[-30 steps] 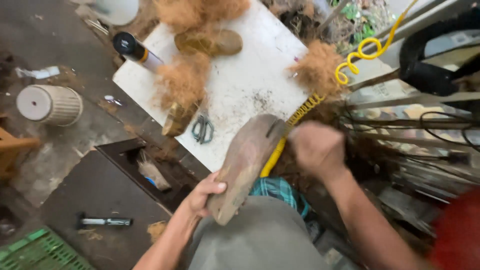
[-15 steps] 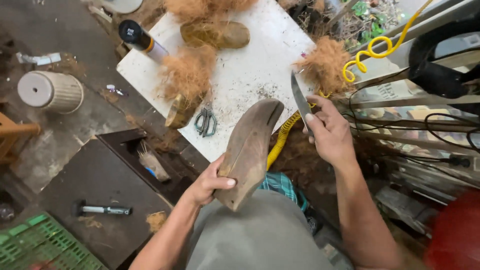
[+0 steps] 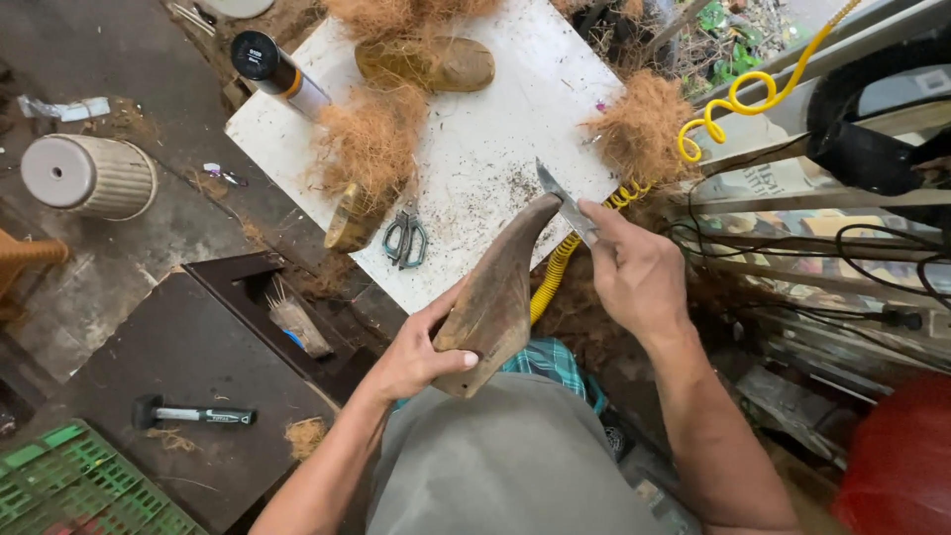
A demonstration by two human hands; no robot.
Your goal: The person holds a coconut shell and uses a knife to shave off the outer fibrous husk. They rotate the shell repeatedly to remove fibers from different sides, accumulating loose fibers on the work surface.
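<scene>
Place: messy work spot seen from above, with a white desk (image 3: 475,149) set over a dark, dirty floor (image 3: 79,287).
Desk top: brown crumbs and bits of fibre are spread over it.
Left hand (image 3: 421,352): its grip is closed around the wide bottom end of a brown husk piece (image 3: 495,292), with the thumb laid across the front.
Husk piece: it is held up in the air, close to the body, between the desk edge and the grey shorts (image 3: 515,456). Its thin tip is pointed up toward the desk.
Right hand (image 3: 639,277): its grip is clamped on a knife (image 3: 565,203), with the pointing finger stretched along the back of the blade.
Knife: the blade is laid right at the thin tip of the husk piece; a real touch cannot be told.
Scissors (image 3: 405,238): they are left on the desk near its front edge, closed.
Fibre piles: one big brown clump (image 3: 371,144) is heaped on the desk, and another clump (image 3: 639,129) is seen at the right edge.
Spray can (image 3: 272,69): it is laid on its side at the far left corner of the desk.
Yellow coiled hose (image 3: 728,104): it is hung at the right and is run down behind the husk piece.
Floor things: a pale ribbed pot (image 3: 94,176), a black hammer (image 3: 188,414) and a green crate (image 3: 84,490) are seen at the left.
</scene>
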